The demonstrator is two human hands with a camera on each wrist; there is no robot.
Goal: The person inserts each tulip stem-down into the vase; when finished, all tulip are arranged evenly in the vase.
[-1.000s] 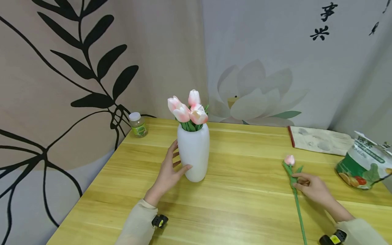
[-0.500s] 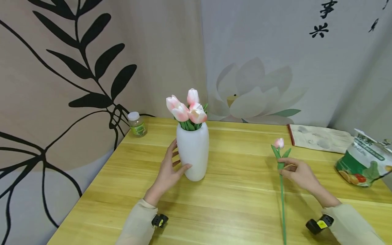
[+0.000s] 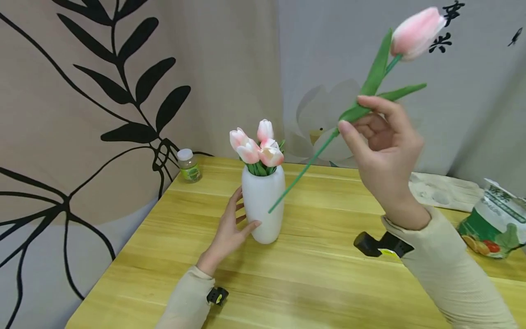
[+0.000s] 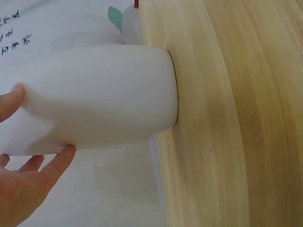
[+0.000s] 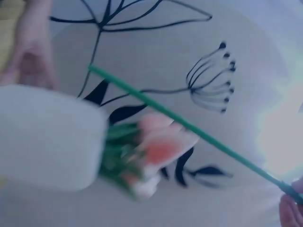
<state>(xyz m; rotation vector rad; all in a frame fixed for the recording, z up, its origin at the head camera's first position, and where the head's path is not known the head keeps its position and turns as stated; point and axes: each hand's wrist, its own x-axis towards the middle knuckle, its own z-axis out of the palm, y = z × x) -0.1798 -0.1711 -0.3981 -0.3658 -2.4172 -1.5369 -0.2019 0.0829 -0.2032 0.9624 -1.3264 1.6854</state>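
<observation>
A white vase [image 3: 263, 205] stands upright on the table with several pink-and-white tulips [image 3: 256, 148] in it. My left hand [image 3: 228, 233] holds the vase from its left side; in the left wrist view the thumb lies on one side of the vase [image 4: 94, 94] and the fingers on the other. High on the right, my right hand [image 3: 388, 146] pinches a single pink tulip [image 3: 417, 34] by its stem just below the leaves. The flower tilts up to the right. Its stem [image 3: 306, 169] slants down left, the tip appearing in front of the vase in the head view.
A small jar with a white lid [image 3: 189, 167] stands at the table's back left. On the right, a green-and-white bag [image 3: 495, 219] sits near a pale flat cloth-like item [image 3: 444, 189]. A printed curtain [image 3: 222, 68] hangs behind the wooden table [image 3: 320, 274].
My right hand has lifted the single tulip off the table, up and towards the vase, tilting its stem. The left hand keeps its hold on the vase.
</observation>
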